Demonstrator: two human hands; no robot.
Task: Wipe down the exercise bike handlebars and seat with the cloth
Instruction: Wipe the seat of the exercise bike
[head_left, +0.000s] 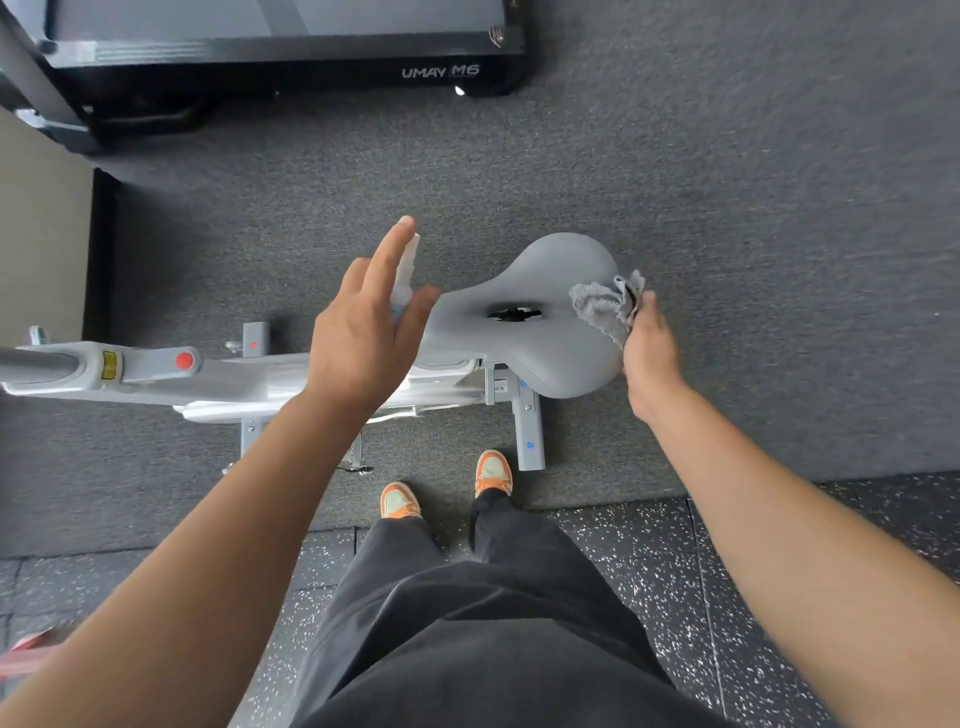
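Your right hand's fingers (640, 306) are pinched shut on a crumpled grey cloth (605, 306), which bunches up against the wide rear end of the seat (545, 291), touching its padded top near the right edge. The right hand (652, 353) itself sits just off the seat's rear rim, with the wrist lower and the forearm running down toward the bottom right corner.

Your left hand's fingers (387, 260) are stretched out and only loosely spread — the index points up and away from you, the thumb angles toward the seat's nose. Behind them stands a pale, slim spray bottle (408, 270), mostly hidden by the palm; whether you are gripping it or only holding it against the palm cannot be told. The left hand (363, 332) hovers over the narrow front of the seat, covering its tip.

The seat is grey, with a dark cut-out slot in the middle, and it points left — toward the white bike frame (156, 371), which runs out past the left edge. The handlebars are out of view.

Below, your orange shoes (400, 500) stand on dark grey carpet (727, 182) just beside the bike's rear foot. A black treadmill (291, 52) marked UMAY M6 lies along the top edge.
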